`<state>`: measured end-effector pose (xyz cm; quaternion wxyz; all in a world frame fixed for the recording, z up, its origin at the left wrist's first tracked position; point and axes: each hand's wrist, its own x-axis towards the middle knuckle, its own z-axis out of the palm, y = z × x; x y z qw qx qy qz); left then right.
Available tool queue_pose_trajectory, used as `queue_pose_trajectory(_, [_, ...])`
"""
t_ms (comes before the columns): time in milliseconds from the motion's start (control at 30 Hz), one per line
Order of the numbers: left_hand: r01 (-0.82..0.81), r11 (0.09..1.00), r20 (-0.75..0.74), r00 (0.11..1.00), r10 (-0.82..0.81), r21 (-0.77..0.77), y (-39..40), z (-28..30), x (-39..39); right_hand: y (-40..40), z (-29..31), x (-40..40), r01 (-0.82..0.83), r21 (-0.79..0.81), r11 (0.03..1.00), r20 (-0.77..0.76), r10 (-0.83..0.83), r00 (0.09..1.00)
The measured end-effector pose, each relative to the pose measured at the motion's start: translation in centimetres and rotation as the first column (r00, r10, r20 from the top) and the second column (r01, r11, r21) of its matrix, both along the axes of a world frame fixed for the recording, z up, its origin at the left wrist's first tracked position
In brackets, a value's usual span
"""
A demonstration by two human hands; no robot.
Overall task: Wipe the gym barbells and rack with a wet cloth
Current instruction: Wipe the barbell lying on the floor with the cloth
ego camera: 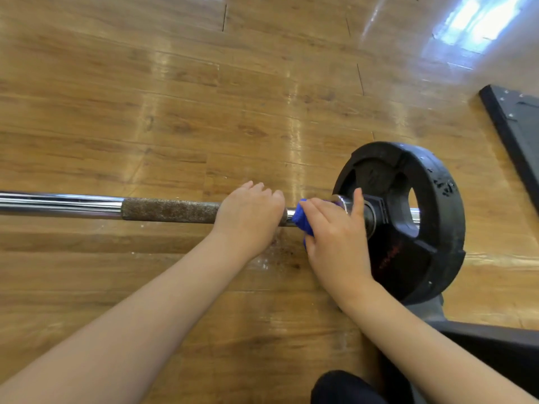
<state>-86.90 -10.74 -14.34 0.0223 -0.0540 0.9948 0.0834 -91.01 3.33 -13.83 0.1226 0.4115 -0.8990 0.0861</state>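
Floor [175,91]: glossy wood-look planks with bright window glare at the upper right
Left hand [250,217]: fingers curled over the top of the barbell, gripping the shaft at the right end of the knurled section
Right hand [335,231]: fingers wrapped round a blue cloth, pressing it against the shaft; thumb raised toward the collar
Blue cloth [303,217]: bunched on the shaft between the left hand and the collar, mostly covered by the right hand
Barbell [87,204]: lies horizontally across the view, chrome at the left, then a brownish knurled grip [169,210]
Collar [344,204]: chrome ring just beside the cloth, against the plate hub
Weight plate [408,223]: black, with grip holes, upright on the right end of the barbell
Dark base [513,123]: black flat piece with bolts at the right edge, apart from the plate
Dark frame [481,345]: black part below the plate at the lower right; what it is cannot be told
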Motion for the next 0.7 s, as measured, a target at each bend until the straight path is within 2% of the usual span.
queue_pose_trajectory(133, [-0.008, 1.000, -0.016, 1.000, 0.008, 0.029, -0.2, -0.2, 0.0, -1.0, -0.5, 0.1, -0.076, -0.048, 0.996, 0.023, 0.077, 0.997])
queue_pose_trajectory(233, [-0.003, 0.999, -0.062, 0.998, 0.006, 0.043, -0.3, -0.5, 0.1, 1.0, -0.2, -0.8, -0.056, -0.029, 0.998, 0.029, 0.057, 0.998])
queue_pose_trajectory(333, [0.019, 0.999, -0.017, 1.000, -0.019, 0.033, 0.0, 0.1, 0.3, 2.6, 1.9, -0.3, -0.058, -0.231, 0.971, 0.060, 0.074, 0.995])
queue_pose_trajectory(400, [0.017, 1.000, -0.013, 1.000, -0.017, 0.024, 0.0, 0.0, 0.1, 3.6, 4.1, -0.4, -0.032, -0.316, 0.948, 0.022, 0.041, 0.999])
queue_pose_trajectory(467, [0.012, 1.000, -0.011, 1.000, -0.012, 0.013, -0.1, 0.0, -0.1, 4.0, 4.9, -0.6, 0.029, -0.262, 0.965, -0.061, -0.046, 0.997])
queue_pose_trajectory(533, [0.009, 1.000, -0.014, 1.000, -0.009, 0.013, -0.2, -0.1, -0.1, 3.4, 3.5, -0.6, 0.129, -0.109, 0.986, -0.084, -0.138, 0.987])
queue_pose_trajectory(600, [0.008, 1.000, -0.016, 1.000, -0.008, 0.008, -0.1, 0.0, 0.0, 2.9, 1.3, -0.3, 0.208, 0.001, 0.978, -0.006, -0.208, 0.978])
queue_pose_trajectory(700, [0.002, 1.000, 0.009, 1.000, -0.002, 0.002, 0.1, 0.4, 0.1, 3.5, 0.1, 0.2, 0.227, 0.047, 0.973, 0.058, -0.229, 0.972])
